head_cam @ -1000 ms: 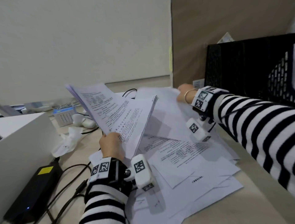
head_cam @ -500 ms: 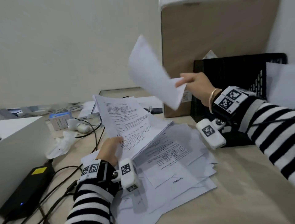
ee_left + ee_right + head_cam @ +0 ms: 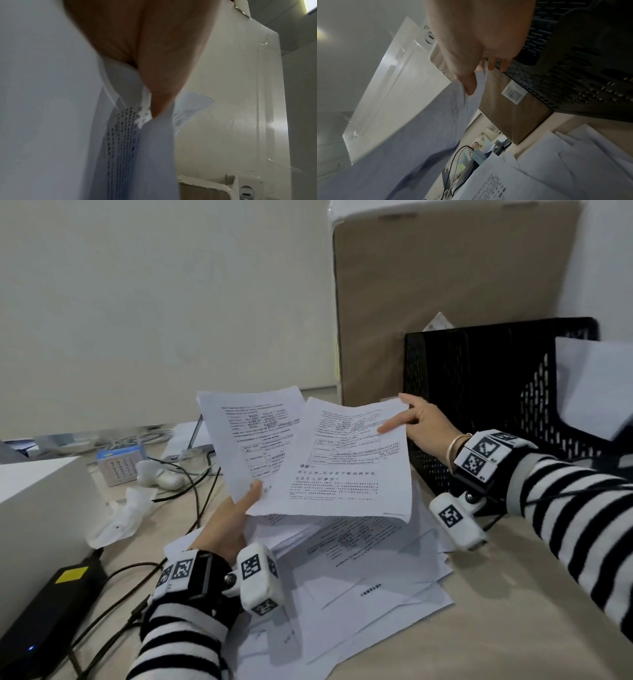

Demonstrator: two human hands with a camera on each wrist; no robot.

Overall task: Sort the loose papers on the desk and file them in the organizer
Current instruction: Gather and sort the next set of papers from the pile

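My left hand [image 3: 239,515] grips a sheaf of printed papers [image 3: 250,436] by its lower edge, thumb on top, above the desk. My right hand [image 3: 407,419] pinches the top right corner of one printed sheet [image 3: 342,467] that lies over the sheaf. In the right wrist view the thumb [image 3: 469,83] presses on that sheet [image 3: 423,128]. In the left wrist view the left hand [image 3: 154,60] clamps the paper edges [image 3: 154,148]. A loose pile of papers [image 3: 370,573] is spread on the desk beneath. The black mesh organizer [image 3: 479,392] stands at the right, behind my right hand, with a white sheet [image 3: 596,385] in it.
A brown cardboard box [image 3: 445,285] stands behind the organizer. At the left are a white box [image 3: 37,508], a black power adapter [image 3: 44,621] with cables [image 3: 191,491], crumpled tissue [image 3: 120,515] and a small calendar [image 3: 118,463]. Bare desk [image 3: 479,628] lies at the front right.
My right hand lifted one sheet from the pile, raised it high, then brought it down onto the sheaf in my left hand. The left hand tilted the sheaf flatter.
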